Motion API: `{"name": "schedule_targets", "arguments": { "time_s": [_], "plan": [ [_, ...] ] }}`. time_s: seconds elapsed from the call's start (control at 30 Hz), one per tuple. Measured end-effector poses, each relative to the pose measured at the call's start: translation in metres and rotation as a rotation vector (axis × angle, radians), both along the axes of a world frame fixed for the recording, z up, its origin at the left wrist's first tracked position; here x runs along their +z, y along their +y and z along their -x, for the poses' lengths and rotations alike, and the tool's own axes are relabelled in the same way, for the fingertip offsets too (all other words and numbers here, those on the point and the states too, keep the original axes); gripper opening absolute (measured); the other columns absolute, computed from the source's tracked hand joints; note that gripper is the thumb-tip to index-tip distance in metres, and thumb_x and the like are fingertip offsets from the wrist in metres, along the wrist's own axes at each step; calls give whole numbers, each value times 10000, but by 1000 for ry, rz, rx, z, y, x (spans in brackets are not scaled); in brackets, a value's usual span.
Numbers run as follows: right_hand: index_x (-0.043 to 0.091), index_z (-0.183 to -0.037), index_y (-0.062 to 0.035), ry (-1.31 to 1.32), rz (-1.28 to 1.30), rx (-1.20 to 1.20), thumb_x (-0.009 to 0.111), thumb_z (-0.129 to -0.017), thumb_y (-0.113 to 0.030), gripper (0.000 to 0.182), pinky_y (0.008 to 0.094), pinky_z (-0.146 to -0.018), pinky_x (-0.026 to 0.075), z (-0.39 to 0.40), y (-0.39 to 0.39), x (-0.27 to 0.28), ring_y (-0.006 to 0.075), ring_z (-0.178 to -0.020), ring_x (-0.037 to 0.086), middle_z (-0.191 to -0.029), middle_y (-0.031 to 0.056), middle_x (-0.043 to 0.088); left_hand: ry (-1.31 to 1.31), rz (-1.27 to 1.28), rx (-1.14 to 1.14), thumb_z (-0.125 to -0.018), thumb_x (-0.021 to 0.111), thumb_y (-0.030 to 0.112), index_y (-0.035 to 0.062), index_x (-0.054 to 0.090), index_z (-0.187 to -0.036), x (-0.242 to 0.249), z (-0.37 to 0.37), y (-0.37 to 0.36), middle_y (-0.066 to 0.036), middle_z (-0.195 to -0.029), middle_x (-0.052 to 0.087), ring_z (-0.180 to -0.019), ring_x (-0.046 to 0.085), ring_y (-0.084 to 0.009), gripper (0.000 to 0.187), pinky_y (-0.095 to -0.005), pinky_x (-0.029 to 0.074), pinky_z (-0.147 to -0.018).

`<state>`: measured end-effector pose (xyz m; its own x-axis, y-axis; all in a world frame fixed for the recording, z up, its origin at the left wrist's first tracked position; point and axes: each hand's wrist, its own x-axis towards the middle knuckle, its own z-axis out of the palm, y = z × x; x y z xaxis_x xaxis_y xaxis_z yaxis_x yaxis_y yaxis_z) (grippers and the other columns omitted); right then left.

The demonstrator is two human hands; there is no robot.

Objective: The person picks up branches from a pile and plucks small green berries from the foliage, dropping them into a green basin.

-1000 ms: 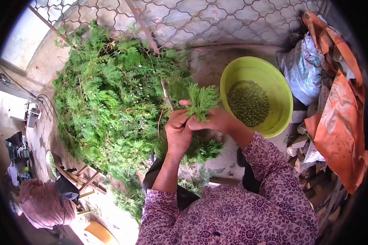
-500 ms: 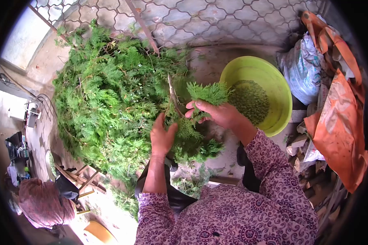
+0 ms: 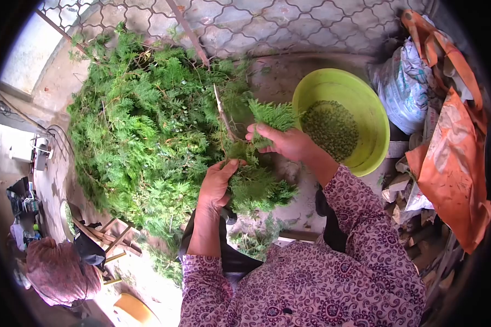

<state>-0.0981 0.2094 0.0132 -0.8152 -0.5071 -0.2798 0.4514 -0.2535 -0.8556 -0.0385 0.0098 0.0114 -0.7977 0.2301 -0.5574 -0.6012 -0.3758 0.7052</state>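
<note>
My left hand [image 3: 215,184] is closed, thumb against fingers, on a leafy conifer branch [image 3: 222,111] whose pale, bare woody end points up and away. Between the thumb and fingers of my right hand [image 3: 292,144] is a flat green conifer sprig [image 3: 273,114], held just left of the basin. Green foliage hangs below and between both hands. A large heap of cut conifer branches [image 3: 142,125] lies to the left. The yellow-green basin [image 3: 375,103] on the right holds many small green cones or seed pods [image 3: 333,131].
Behind the heap runs a metal lattice [image 3: 289,27] against a wall. A white woven sack [image 3: 403,90] and an orange sheet [image 3: 450,174] stand right of the basin, above wood pieces [image 3: 398,188]. At lower left are a cloth-covered item [image 3: 60,270] and a yellow container [image 3: 133,310].
My left hand has gone from open fingers to closed on the branch. My right hand, with the sprig, has moved slightly up and left.
</note>
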Motion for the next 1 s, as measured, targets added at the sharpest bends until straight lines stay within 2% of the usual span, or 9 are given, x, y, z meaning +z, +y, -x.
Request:
{"name": "schedule_targets", "arguments": {
  "time_s": [0.1, 0.2, 0.3, 0.47, 0.6, 0.63, 0.87, 0.93, 1.0],
  "plan": [
    [447, -1208, -20, 5, -178, -73, 522, -869, -295, 442, 290, -805, 441, -3, 0, 14, 157, -1023, 499, -1141, 98, 527, 5, -62, 66, -854, 550, 197, -11, 582, -956, -1, 2, -4, -88, -883, 607, -773, 585, -181, 234, -328, 504, -675],
    [429, -1232, -15, 229, -241, 60, 607, -815, -241, 506, 278, -840, 431, 6, 10, 4, 159, -1043, 491, -1191, 99, 492, -3, -113, 143, -863, 531, 199, -10, 573, -963, -5, 4, -7, -93, -904, 606, -772, 590, -183, 236, -327, 507, -678],
    [436, -1227, -20, 397, -251, -93, 681, -738, -238, 589, 286, -851, 420, -3, 9, 9, 172, -1045, 488, -1179, 100, 499, -10, -179, 242, -877, 499, 184, -16, 549, -982, -3, 8, -5, -104, -922, 603, -783, 594, -193, 231, -332, 512, -680],
    [537, -1119, -61, 1223, -562, -107, 761, -576, -281, 627, 362, -858, 395, -33, -8, 32, 258, -945, 526, -1080, 119, 533, 1, -278, 248, -884, 466, 140, -15, 526, -987, -5, 14, 5, -111, -896, 598, -786, 594, -192, 196, -319, 512, -681],
    [566, -1042, -73, 1447, -686, -108, 695, -625, -175, 448, 378, -821, 389, -41, -14, 33, 262, -910, 524, -986, 92, 555, 2, -307, 252, -887, 452, 130, -4, 528, -963, -10, 17, 11, -107, -860, 592, -752, 588, -187, 172, -306, 508, -674],
    [595, -970, -64, 1405, -668, -117, 668, -650, -131, 335, 386, -773, 409, -38, -12, 25, 269, -842, 538, -913, 81, 575, -24, -293, 222, -885, 460, 141, 1, 529, -942, -12, 19, 12, -104, -852, 590, -728, 583, -187, 166, -316, 508, -653],
    [621, -844, -20, 975, -468, -69, 621, -730, -106, 143, 309, -609, 447, -33, 1, 6, 223, -644, 570, -738, 63, 606, 13, -323, 154, -834, 558, 211, 45, 548, -929, -9, 11, 14, -66, -819, 601, -723, 580, -185, 192, -320, 484, -599],
    [624, -849, -4, 396, -152, -43, 569, -797, -92, 116, 261, -616, 455, -32, 4, 12, 152, -657, 585, -792, 51, 633, 23, -298, 159, -791, 615, 245, 49, 561, -928, -4, 7, 19, -58, -828, 610, -738, 583, -184, 245, -326, 480, -613],
    [622, -860, 3, 265, -26, -34, 559, -807, -86, 122, 257, -637, 463, -29, 8, 12, 133, -685, 589, -825, 54, 635, 85, -336, 155, -772, 635, 255, 43, 573, -934, 2, 1, 23, -61, -843, 614, -740, 590, -186, 274, -335, 485, -633]
  ]
}}
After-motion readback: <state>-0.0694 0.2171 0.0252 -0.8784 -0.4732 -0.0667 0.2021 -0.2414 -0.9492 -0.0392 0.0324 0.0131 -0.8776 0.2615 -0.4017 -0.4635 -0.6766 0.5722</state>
